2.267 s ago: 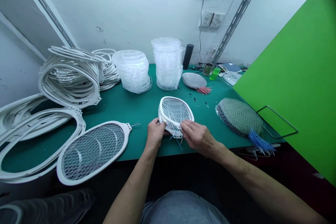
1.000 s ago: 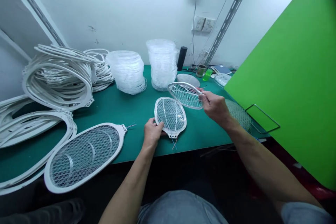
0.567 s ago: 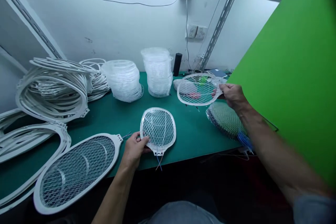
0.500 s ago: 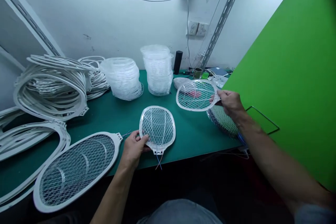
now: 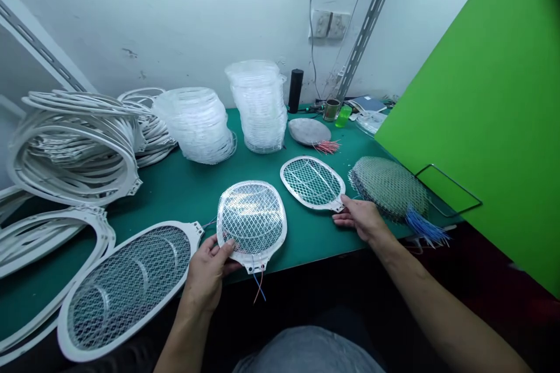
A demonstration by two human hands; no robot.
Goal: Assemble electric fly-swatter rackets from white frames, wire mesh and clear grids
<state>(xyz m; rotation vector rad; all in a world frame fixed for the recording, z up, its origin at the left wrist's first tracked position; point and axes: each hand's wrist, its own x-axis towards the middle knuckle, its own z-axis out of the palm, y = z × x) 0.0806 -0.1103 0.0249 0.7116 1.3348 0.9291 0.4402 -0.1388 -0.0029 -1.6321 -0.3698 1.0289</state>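
Green table [image 5: 184, 195]: white-framed wire-mesh racket head [image 5: 251, 224] held up right at its front edge.
Handling: looks light, springy, mesh delicate; best taken by the rim.
Left hand [image 5: 207, 274]: curled, gripping the lower rim.
Right hand [image 5: 361, 218]: half-open at the neck of a flat oval mesh frame [image 5: 312, 183], grip unclear.

An oval swatter mesh panel [image 5: 251, 218] is gripped by the left hand [image 5: 207, 274], with the thumb across its lower rim. Red and blue wires [image 5: 259, 288] are seen hanging from its neck at 6 o'clock. A second mesh panel [image 5: 312, 183] is found lying on the green work mat [image 5: 175, 198] at 2 o'clock, its neck touched by the right hand [image 5: 361, 218]. A white meshed swatter head [image 5: 125, 288] is laid at 8 o'clock. Clear plastic frames [image 5: 258, 108] are stacked at 12 o'clock, and a mesh stack with blue wires [image 5: 387, 189] is placed at 3 o'clock.
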